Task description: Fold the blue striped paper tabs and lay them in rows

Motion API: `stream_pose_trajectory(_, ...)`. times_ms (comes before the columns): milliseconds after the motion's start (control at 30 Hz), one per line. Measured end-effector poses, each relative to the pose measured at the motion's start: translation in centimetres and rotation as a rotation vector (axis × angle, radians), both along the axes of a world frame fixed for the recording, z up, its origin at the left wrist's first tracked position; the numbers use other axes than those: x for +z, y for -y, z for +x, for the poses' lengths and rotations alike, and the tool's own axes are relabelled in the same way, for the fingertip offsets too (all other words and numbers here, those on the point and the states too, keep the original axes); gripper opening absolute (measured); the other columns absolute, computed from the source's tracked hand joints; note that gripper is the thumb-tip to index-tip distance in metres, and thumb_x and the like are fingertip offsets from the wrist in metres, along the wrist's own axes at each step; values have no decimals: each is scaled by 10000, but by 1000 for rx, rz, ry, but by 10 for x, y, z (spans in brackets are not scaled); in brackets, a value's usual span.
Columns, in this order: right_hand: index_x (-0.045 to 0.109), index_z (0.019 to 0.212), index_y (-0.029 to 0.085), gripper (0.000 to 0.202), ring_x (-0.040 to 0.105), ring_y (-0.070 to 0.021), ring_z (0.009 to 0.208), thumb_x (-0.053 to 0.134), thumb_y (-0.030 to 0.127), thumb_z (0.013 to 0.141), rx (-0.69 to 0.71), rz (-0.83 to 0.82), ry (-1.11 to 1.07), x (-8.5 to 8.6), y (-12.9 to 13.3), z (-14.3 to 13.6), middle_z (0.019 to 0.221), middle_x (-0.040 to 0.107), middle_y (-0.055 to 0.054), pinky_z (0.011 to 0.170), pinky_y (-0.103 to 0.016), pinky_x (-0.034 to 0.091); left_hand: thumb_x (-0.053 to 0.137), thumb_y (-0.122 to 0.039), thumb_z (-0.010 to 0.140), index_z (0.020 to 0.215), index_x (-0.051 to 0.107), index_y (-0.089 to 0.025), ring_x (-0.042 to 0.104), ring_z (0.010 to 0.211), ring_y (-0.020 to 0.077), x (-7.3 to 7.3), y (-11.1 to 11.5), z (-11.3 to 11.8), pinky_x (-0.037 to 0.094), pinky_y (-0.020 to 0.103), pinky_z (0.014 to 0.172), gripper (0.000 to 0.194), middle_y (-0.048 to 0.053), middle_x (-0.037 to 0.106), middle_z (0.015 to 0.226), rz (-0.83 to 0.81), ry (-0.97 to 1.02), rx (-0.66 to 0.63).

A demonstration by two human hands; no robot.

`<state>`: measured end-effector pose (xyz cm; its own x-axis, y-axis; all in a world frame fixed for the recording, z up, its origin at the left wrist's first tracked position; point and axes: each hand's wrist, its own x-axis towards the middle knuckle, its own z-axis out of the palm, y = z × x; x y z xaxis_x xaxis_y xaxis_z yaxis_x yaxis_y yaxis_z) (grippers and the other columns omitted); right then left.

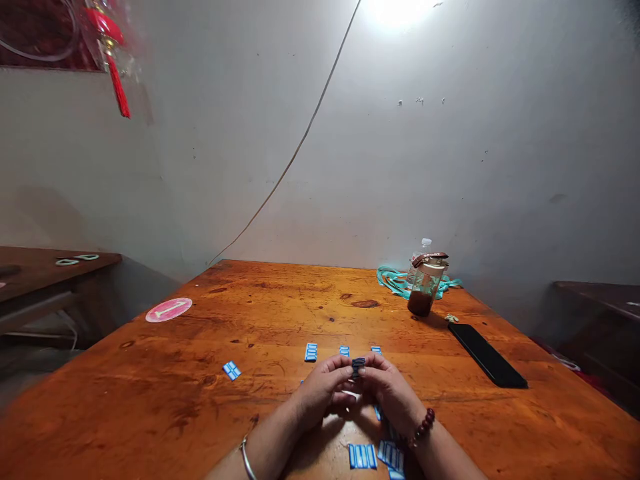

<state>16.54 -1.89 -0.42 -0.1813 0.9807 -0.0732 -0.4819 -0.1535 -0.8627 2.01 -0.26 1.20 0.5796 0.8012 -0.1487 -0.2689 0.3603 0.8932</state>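
Note:
My left hand and my right hand meet over the wooden table, fingers closed. Pinched between their thumbs and fingers is a small dark layered piece, too small to name further. Little blue-and-white striped pieces lie around the hands: one beyond the left hand, another just past the fingertips, and a third behind the right hand. Closer to me, below the hands, are a striped piece and an overlapping group. My hands partly cover some other pieces.
A lone striped piece lies to the left, beyond it a pink numbered disc. At the right are a black phone, a jar of dark liquid, a clear bottle and turquoise straps. A wall stands behind the table.

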Motion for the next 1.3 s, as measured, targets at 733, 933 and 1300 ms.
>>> stream_pose_trajectory(733,510,655,158,231,482,-101,583,642,347,671,-134,220,281,2,2,-7,618,510,20,552,-214,384,547,-507,687,692,519,-140,481,396,53,-3,-4,2,324,146,379,369,-2,577,565,98,-135,79)
stream_pose_trajectory(933,483,661,164,233,431,-79,510,657,318,658,-129,122,217,-3,-3,-1,583,490,33,485,-197,333,655,-389,629,780,573,-136,539,497,77,-4,-3,4,366,162,444,306,8,599,654,165,-99,112)
stream_pose_trajectory(1300,584,1000,236,255,522,-173,753,479,340,791,-305,379,674,2,4,-3,867,600,-36,693,-271,388,635,-345,655,782,599,-109,529,481,71,-7,-6,4,375,173,456,270,12,584,613,165,-103,134)
